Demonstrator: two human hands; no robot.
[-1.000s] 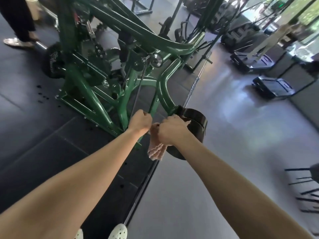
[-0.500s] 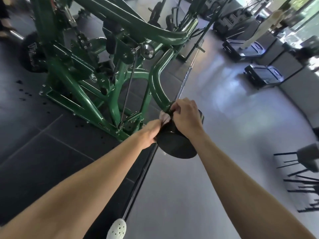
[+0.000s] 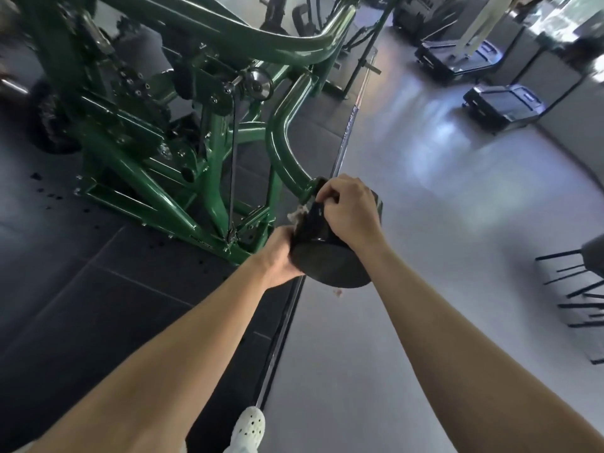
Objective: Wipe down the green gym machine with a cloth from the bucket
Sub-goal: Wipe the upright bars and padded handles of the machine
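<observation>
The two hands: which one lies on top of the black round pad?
The right hand, curled over the top of the black round pad; the left hand touches its lower side instead.

One green machine (image 3: 284, 148); one pad (image 3: 330, 259); one cloth (image 3: 299, 215); one shoe (image 3: 250, 423); one left hand (image 3: 281, 253); one right hand (image 3: 349, 210).

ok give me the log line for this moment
step: wipe pad | left hand: on pad's side, fingers hidden | right hand: curled over pad top | cloth: peeking out between hands
</observation>
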